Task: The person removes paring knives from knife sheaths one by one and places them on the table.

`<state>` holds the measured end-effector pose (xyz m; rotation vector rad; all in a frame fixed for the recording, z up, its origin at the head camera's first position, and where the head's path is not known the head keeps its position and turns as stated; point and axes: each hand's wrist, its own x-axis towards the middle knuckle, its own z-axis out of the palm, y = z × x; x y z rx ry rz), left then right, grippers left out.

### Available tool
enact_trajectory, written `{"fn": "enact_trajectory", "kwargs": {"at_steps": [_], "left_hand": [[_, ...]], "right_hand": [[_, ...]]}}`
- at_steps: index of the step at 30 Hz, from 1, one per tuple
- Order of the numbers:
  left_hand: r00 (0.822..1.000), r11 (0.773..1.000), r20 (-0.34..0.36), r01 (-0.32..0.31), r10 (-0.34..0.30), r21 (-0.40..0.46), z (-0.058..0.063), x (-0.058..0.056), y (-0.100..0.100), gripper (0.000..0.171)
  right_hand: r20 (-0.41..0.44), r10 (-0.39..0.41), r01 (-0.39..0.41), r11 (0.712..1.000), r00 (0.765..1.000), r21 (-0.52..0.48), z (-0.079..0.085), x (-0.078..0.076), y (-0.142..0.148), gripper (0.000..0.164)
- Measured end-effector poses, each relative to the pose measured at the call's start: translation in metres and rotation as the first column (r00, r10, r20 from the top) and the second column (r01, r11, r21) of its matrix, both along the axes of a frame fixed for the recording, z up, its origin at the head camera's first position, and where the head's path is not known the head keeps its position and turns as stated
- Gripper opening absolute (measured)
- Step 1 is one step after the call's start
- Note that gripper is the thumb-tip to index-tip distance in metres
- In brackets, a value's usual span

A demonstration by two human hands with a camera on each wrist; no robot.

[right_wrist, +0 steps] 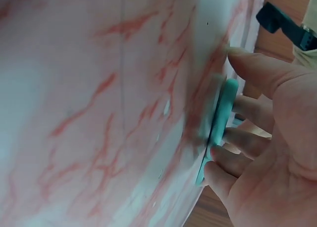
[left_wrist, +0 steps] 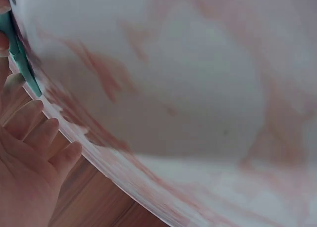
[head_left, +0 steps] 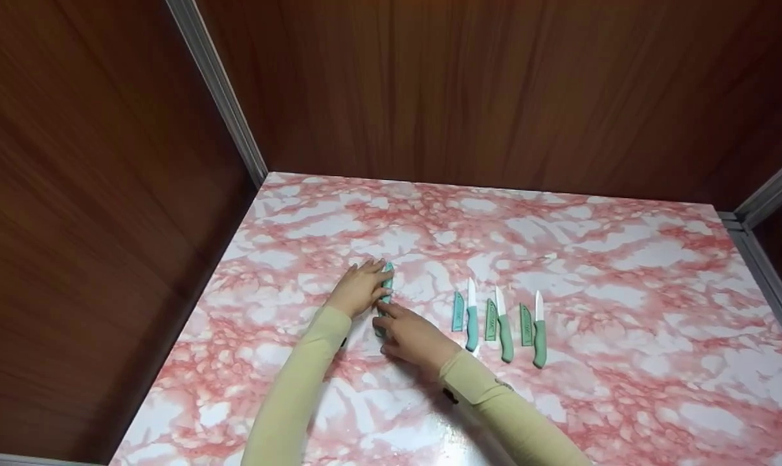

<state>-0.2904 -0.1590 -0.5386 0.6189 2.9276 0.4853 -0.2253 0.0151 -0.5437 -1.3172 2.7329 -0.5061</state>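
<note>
A teal knife [head_left: 388, 282] lies lengthwise on the table, partly hidden by both hands; no bare blade shows on it. My left hand [head_left: 357, 290] reaches over its far part, with index finger and thumb touching it at separate spots and the other fingers spread. At the near part, my right hand [head_left: 420, 338] touches the teal handle [right_wrist: 225, 106] with its fingertips, while the thumb stands apart from it. To the right lie a blue-handled knife [head_left: 472, 329] and two green-handled knives, a nearer one [head_left: 506, 340] and a farther one [head_left: 540, 343], their white blades bare.
Beside each bare knife, on its left, lies a sheath: one blue [head_left: 458, 312] and two green, the middle one [head_left: 491, 320] and the right one [head_left: 526, 324]. The marbled red-and-white table [head_left: 630, 336] meets dark wood panels [head_left: 469, 97] at the back and left.
</note>
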Motion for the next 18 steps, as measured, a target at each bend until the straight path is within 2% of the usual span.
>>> {"fn": "enact_trajectory", "kwargs": {"at_steps": [8, 15, 18], "left_hand": [[0.998, 0.999, -0.059, 0.032, -0.030, 0.037, -0.0043, 0.0001, -0.0018, 0.051], [0.999, 0.998, -0.011, 0.044, -0.043, 0.045, -0.0038, 0.0004, -0.0023, 0.050], [0.998, 0.998, -0.019, 0.054, -0.053, 0.037, -0.0042, -0.0006, -0.0028, 0.049]], "right_hand": [[0.030, -0.020, 0.019, 1.000, 0.999, 0.009, 0.0013, -0.0003, 0.0000, 0.039], [-0.059, -0.016, 0.018, 1.000, 0.998, 0.026, -0.0009, -0.0039, -0.0017, 0.030], [-0.087, -0.012, 0.013, 1.000, 0.996, 0.017, -0.0014, -0.0058, -0.0028, 0.026]]}}
